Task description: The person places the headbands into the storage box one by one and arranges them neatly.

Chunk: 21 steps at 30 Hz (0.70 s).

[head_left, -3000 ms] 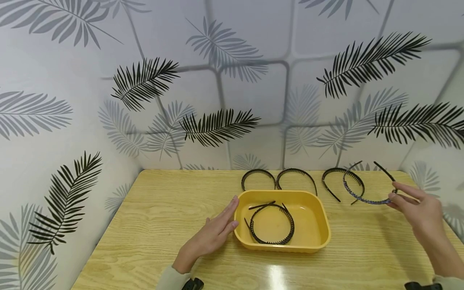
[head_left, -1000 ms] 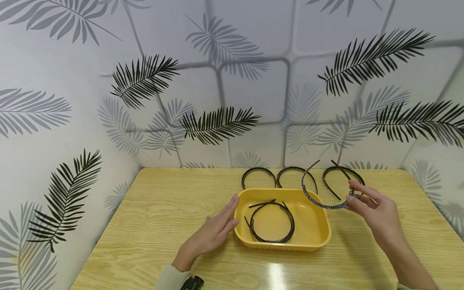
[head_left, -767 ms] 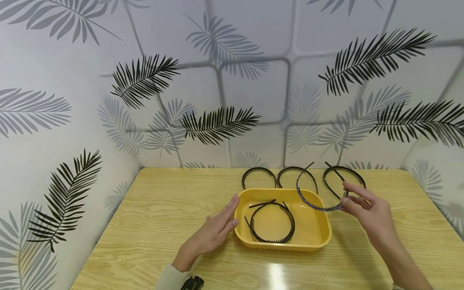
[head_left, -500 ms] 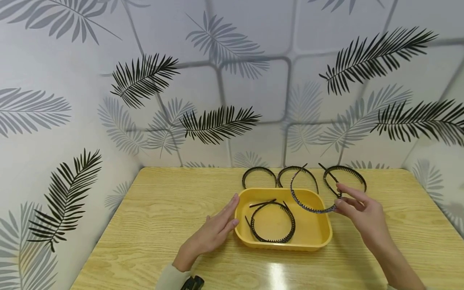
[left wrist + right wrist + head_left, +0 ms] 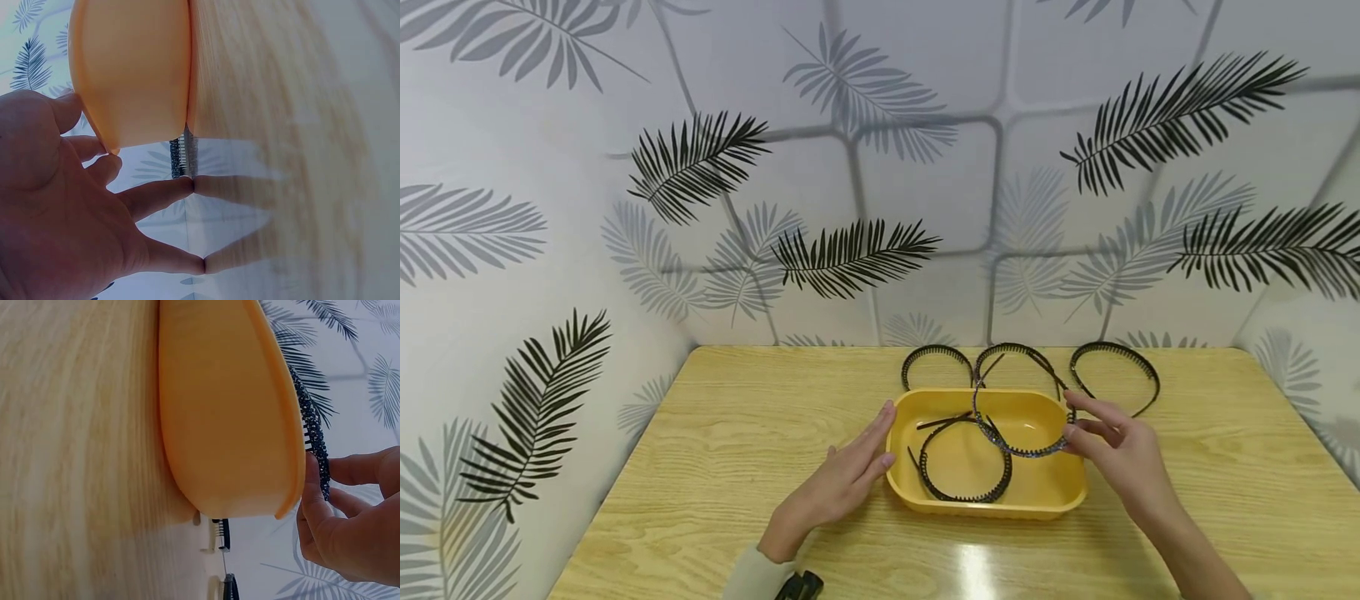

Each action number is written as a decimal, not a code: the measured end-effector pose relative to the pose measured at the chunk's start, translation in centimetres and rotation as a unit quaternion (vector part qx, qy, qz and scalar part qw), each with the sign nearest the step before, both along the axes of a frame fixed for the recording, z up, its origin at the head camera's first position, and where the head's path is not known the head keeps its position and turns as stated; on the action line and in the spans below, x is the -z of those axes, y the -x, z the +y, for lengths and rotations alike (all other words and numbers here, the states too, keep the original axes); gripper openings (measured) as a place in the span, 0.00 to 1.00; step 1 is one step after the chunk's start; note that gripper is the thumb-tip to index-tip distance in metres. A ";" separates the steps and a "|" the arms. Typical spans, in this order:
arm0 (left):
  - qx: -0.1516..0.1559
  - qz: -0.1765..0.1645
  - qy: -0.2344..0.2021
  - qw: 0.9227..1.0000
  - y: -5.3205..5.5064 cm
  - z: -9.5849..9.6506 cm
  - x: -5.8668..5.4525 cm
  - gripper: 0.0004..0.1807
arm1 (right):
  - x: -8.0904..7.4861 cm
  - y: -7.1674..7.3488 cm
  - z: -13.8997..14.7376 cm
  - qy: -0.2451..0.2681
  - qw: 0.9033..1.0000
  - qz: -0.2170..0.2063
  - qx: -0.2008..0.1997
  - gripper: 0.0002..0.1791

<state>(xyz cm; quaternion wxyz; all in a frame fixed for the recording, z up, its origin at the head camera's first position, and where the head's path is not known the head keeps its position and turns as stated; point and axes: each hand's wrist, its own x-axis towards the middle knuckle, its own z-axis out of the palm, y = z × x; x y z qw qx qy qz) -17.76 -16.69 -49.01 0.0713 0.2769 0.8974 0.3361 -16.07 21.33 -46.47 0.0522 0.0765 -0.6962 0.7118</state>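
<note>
A dark toothed headband with blue glitter (image 5: 1033, 452) hangs over the right part of the yellow tub (image 5: 1052, 487), pinched at one side by my right hand (image 5: 1116, 450). Inside the tub, towards the left, lie black toothed headbands (image 5: 1003, 467), overlapping so that I cannot tell how many. My left hand (image 5: 842, 483) rests its fingers against the tub's left end. In the left wrist view that hand (image 5: 81, 219) is spread, thumb and fingertips at the rim. The right wrist view has the glittery headband (image 5: 312, 419) just beyond the tub's rim.
Behind the tub, three black headbands lie along the table's back edge: a left one (image 5: 936, 348), a middle one (image 5: 1011, 346) and a right one (image 5: 1116, 346). The wooden table (image 5: 722, 433) meets a leaf-patterned backdrop (image 5: 925, 192) at the back.
My right hand has carried the glittery headband leftward and lower, from the table's right side to above the tub. The left hand has stayed at the tub's left end.
</note>
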 end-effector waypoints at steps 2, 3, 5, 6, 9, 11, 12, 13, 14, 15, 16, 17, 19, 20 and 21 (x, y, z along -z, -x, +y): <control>0.001 0.001 -0.001 1.000 0.0 0.0 0.0 0.35 | 0.1 0.0 -0.3 -0.005 1.000 0.003 -0.004 0.25; 0.002 0.002 -0.001 1.000 0.0 0.0 0.0 0.35 | 0.2 0.0 -0.5 -0.010 1.000 0.005 -0.005 0.25; 0.003 0.003 -0.002 1.000 0.0 0.0 0.0 0.35 | 0.3 0.0 -0.8 -0.017 1.000 0.010 -0.010 0.26; 0.004 0.004 -0.002 1.000 0.0 0.0 0.0 0.35 | 0.4 0.0 -0.9 -0.022 1.000 0.012 -0.011 0.26; 0.005 0.006 -0.001 1.000 0.0 0.0 0.0 0.35 | 0.5 0.0 -1.2 -0.045 0.999 0.016 -0.014 0.25; 0.004 0.007 -0.001 1.000 0.0 0.0 0.0 0.35 | 0.5 0.0 -1.4 -0.059 0.998 0.014 -0.016 0.25; 0.004 0.006 -0.001 1.000 0.0 0.1 0.0 0.35 | 0.5 0.0 -1.5 -0.066 0.998 0.015 -0.017 0.26; 0.002 0.005 0.000 1.000 0.0 0.1 0.1 0.35 | 0.5 0.0 -1.6 -0.070 0.997 0.015 -0.019 0.26; 0.001 0.004 0.000 1.000 0.0 0.1 0.1 0.35 | 0.5 0.1 -1.8 -0.076 0.997 0.015 -0.019 0.27; 0.000 0.002 0.002 1.000 0.0 0.0 0.1 0.35 | 0.5 0.1 -1.9 -0.080 0.996 0.014 -0.020 0.27; -0.001 0.001 0.003 1.000 0.0 0.1 0.0 0.35 | 0.5 0.1 -2.0 -0.082 0.996 0.011 -0.021 0.27; -0.003 0.000 0.004 1.000 0.0 0.1 0.0 0.35 | 0.4 0.1 -2.2 -0.083 0.996 0.009 -0.022 0.27; -0.005 -0.001 0.006 1.000 0.0 0.1 0.0 0.35 | 0.3 0.0 -2.4 -0.087 0.996 0.005 -0.023 0.27; -0.006 0.000 0.007 1.000 -0.1 0.1 0.0 0.35 | 0.3 0.0 -2.5 -0.088 0.996 0.002 -0.023 0.27; -0.007 0.000 0.008 1.000 -0.1 0.1 0.0 0.35 | 0.2 0.0 -2.6 -0.090 0.996 0.000 -0.025 0.27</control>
